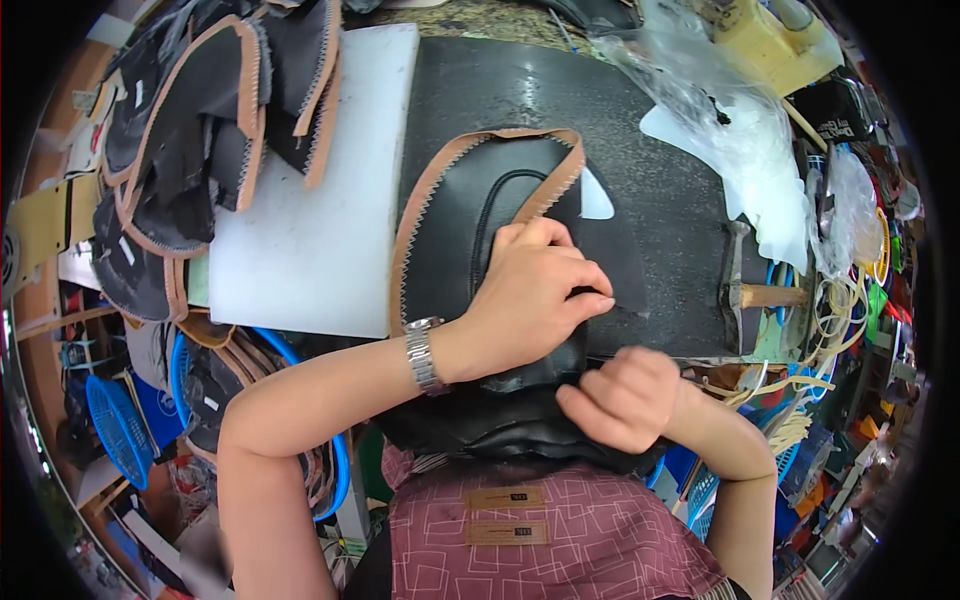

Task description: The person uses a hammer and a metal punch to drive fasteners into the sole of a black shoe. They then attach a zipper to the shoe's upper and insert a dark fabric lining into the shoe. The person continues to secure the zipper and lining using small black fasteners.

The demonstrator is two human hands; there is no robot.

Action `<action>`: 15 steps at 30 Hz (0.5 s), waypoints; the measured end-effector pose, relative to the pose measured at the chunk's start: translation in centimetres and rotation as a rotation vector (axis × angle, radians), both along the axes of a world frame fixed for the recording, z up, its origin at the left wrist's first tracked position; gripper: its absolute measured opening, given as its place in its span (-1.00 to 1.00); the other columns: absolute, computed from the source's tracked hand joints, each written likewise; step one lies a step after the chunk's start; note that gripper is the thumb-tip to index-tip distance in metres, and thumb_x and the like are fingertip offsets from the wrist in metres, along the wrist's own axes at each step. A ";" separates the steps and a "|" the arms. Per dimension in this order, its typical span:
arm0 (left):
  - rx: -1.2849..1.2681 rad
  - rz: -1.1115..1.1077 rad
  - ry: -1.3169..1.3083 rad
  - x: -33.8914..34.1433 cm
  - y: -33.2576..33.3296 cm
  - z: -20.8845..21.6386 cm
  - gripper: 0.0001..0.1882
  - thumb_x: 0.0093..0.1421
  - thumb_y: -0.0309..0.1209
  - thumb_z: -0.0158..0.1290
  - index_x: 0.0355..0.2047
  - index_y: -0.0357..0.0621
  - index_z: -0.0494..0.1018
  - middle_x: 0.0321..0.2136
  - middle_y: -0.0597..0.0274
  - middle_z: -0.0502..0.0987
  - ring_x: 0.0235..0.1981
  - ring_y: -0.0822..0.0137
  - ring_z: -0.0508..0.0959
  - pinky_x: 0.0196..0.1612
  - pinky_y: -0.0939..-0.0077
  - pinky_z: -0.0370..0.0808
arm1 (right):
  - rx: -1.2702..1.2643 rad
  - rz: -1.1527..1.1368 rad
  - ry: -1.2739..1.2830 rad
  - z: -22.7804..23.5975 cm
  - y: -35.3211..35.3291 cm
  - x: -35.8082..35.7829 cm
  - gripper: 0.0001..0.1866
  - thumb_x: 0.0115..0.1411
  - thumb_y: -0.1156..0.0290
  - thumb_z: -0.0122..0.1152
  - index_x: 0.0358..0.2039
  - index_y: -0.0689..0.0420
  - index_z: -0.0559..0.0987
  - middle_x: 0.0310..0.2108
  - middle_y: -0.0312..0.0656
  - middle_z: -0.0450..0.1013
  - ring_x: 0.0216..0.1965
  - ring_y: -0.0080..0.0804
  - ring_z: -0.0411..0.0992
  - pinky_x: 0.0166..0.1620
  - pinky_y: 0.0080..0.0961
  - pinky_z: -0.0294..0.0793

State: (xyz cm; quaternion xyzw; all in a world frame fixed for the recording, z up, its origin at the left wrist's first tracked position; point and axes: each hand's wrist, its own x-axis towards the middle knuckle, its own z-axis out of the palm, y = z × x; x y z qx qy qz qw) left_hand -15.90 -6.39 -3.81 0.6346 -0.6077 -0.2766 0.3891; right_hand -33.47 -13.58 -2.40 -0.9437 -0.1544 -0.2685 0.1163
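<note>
A black leather shoe upper [460, 215] with a tan zigzag-cut edge lies on a dark work slab [660, 220]. My left hand [535, 295], with a metal watch on the wrist, presses flat on the piece near its middle. At the near edge of the slab my right hand [620, 395] is curled and pinches the lower rim of the black leather. The lower part of the piece hangs over the table edge toward my lap.
A white cutting board [300, 240] lies left of the slab, with a pile of black and tan uppers [190, 130] at its far left. A hammer [745, 285] rests at the slab's right edge beside clear plastic sheets [740, 130]. Blue baskets stand below left.
</note>
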 end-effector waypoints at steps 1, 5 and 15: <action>0.026 -0.019 -0.001 0.0 0.0 0.1 -0.82 0.05 -0.27 0.12 -0.38 -0.03 0.59 -0.48 0.38 0.50 -0.19 0.34 0.36 -0.04 0.40 0.12 | 0.013 0.064 0.106 0.1 0.7 -0.4 -0.70 -0.20 0.37 0.25 -0.37 0.16 0.54 -0.47 -0.31 0.38 -0.53 -0.48 0.31 -0.46 -0.57 0.35; -0.039 -0.140 0.038 0.2 -0.1 -0.8 -0.82 0.04 -0.27 0.14 -0.39 -0.04 0.60 -0.45 0.35 0.49 -0.14 0.31 0.34 0.02 0.38 0.10 | 0.249 -0.011 0.393 0.1 3.6 -0.1 -0.62 -0.11 0.28 0.26 -0.28 0.22 0.50 -0.43 -0.24 0.36 -0.47 -0.45 0.34 -0.44 -0.56 0.37; 0.118 -0.266 -0.039 1.2 -4.4 0.6 -0.84 -0.06 -0.27 0.20 -0.48 -0.03 0.62 -0.59 0.24 0.49 -0.34 0.29 0.44 -0.06 0.36 0.21 | 0.346 -0.101 0.722 0.0 7.3 2.9 -0.12 -0.16 0.02 0.32 0.08 0.31 0.25 0.05 0.15 0.19 0.09 -0.02 0.17 0.10 -0.24 0.21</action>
